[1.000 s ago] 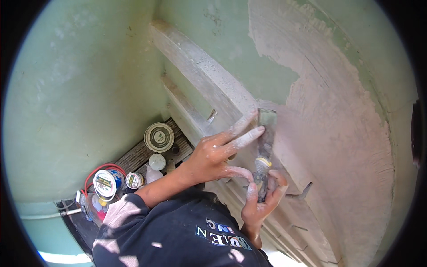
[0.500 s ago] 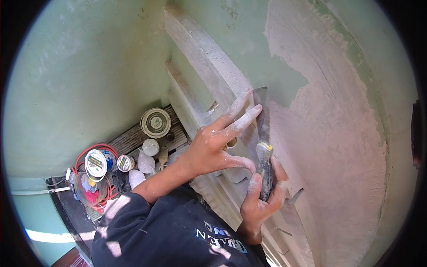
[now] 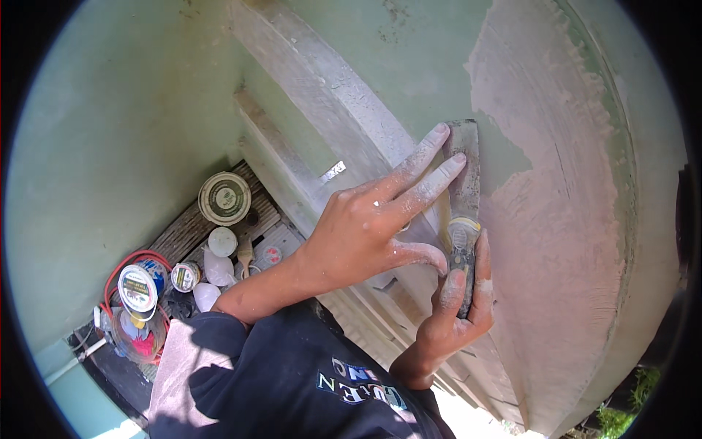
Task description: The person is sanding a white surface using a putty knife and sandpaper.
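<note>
My right hand (image 3: 461, 304) is closed around the dark handle of a putty knife (image 3: 464, 172), whose worn metal blade points up and away. My left hand (image 3: 365, 227) reaches across from the left, its index and middle fingers stretched out against the blade's left edge and face. The left thumb is bent near the knife's handle. Both hands are dusted with white. Under the left palm a small tan end shows; the curled fingers and most of that item are hidden. Beyond them is a green curved wall (image 3: 431, 66) partly coated with pinkish-white filler (image 3: 556, 212).
Pale ledges (image 3: 314, 69) run diagonally beside my left hand. On wooden slats at left stand a lidded tub (image 3: 224, 198), smaller tubs (image 3: 186, 276), a brush (image 3: 245, 252), plastic bags (image 3: 218, 268) and a red hose (image 3: 110, 285). A shiny strip (image 3: 333, 172) shows by a ledge.
Both hands and the putty knife have shifted up and to the right in view. The blade now turns its broad face more toward me. The tubs appear farther left.
</note>
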Tool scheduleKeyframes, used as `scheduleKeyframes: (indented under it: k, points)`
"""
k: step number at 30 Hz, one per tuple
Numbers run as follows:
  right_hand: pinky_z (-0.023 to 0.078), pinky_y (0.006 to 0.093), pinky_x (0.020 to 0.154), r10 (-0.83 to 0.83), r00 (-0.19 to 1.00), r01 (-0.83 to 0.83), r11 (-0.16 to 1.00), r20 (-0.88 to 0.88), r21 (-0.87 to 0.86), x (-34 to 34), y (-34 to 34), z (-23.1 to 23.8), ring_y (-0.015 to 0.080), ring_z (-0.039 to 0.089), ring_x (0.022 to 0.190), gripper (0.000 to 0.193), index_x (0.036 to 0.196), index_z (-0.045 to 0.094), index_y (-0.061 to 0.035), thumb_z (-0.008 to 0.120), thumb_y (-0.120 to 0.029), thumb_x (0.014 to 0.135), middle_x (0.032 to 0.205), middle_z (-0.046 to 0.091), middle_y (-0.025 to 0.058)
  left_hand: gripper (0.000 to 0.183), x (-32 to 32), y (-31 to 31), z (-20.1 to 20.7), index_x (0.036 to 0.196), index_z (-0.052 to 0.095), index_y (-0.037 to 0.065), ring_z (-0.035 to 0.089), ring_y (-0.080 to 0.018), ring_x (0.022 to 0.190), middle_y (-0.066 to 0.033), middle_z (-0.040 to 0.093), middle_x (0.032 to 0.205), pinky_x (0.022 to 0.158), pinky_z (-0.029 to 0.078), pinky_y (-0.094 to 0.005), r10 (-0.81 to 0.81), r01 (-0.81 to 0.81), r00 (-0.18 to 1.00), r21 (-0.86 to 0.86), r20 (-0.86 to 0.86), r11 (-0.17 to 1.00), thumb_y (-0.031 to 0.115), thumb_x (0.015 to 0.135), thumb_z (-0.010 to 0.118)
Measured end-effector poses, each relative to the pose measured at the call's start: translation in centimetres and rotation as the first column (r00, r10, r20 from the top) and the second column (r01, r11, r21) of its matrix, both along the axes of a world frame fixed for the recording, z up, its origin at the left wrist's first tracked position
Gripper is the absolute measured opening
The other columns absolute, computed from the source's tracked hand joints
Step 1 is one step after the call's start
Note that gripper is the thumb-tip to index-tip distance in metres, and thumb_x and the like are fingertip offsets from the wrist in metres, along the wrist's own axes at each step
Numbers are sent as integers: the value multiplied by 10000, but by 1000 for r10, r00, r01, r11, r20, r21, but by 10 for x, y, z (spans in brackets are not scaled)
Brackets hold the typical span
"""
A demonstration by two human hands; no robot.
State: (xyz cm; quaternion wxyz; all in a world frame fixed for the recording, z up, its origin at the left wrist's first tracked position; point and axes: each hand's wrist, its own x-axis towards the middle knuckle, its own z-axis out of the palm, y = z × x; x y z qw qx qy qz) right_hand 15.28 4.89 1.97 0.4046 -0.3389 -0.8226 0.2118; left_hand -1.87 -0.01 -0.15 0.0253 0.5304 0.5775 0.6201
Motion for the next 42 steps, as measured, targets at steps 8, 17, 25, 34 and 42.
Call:
scheduleKeyframes:
  k: [8,17,25,34,42]
  points:
    - [225,193,514,-111,983,98,991,-145,-89,-30,-16,12,8,356,543,549,1434,583,83,569,-241,990,711,589,-3,976,-23,1,7,1489,571,104,694,-363,1183,-179,455,1609,898,606,-386,32,-31,996,15,-84,999,467,631,862]
    - [230,175,487,-200,959,175,975,-200,-138,-41,-21,11,6,373,529,604,1432,576,90,574,-320,989,705,587,0,948,-30,2,10,1437,614,62,735,-321,1095,-215,520,1549,839,620,-353,23,-19,989,29,-146,999,476,619,856]
    - [229,171,473,-119,956,69,980,-267,-187,-37,-27,2,3,370,523,553,1451,560,79,556,-256,1011,691,570,-4,920,-36,1,6,1436,615,69,722,-327,1137,-212,536,1535,892,609,-365,-2,6,993,34,-115,999,453,637,862]
    - [265,177,461,-147,953,81,966,-263,-245,-35,-33,-1,21,374,511,648,1472,529,83,585,-365,1006,708,543,10,923,-31,-1,2,1444,618,89,716,-339,1144,-193,536,1541,904,603,-368,-64,64,989,-6,-136,998,459,630,849]
    - [272,178,457,-109,947,25,963,-303,-269,-46,-21,8,22,397,515,660,1480,519,80,596,-371,1003,727,567,24,968,-42,1,14,1451,608,80,730,-333,1087,-194,542,1536,875,602,-345,51,-47,989,34,-139,998,443,595,878]
